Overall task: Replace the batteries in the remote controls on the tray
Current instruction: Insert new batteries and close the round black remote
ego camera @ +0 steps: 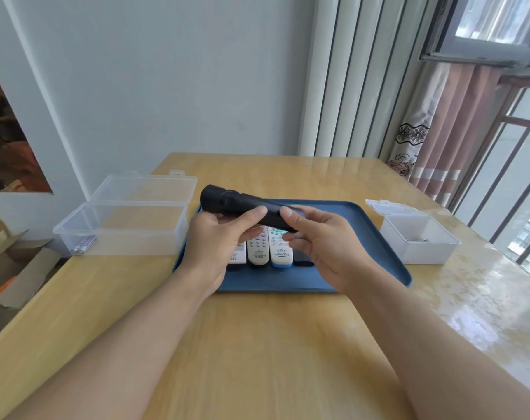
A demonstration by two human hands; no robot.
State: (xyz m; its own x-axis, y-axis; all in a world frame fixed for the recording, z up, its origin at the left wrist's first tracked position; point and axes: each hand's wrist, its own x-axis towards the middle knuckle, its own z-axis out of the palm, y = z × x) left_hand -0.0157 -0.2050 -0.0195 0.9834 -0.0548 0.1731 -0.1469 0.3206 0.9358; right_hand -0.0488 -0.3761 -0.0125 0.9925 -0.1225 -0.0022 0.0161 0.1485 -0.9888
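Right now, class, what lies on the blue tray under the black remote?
Under the black remote, pale remotes lie side by side on the blue tray. Both hands cover their upper ends.

SITE: home room | EVIDENCE: floral curtain hanging beside barred window; wooden surface standing against plain wall; cardboard boxes sitting on floor

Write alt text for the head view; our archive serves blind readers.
Two hands, left and right, hold a black remote above a blue tray of pale remotes on a wooden table, an open clear box left, a small white box right.
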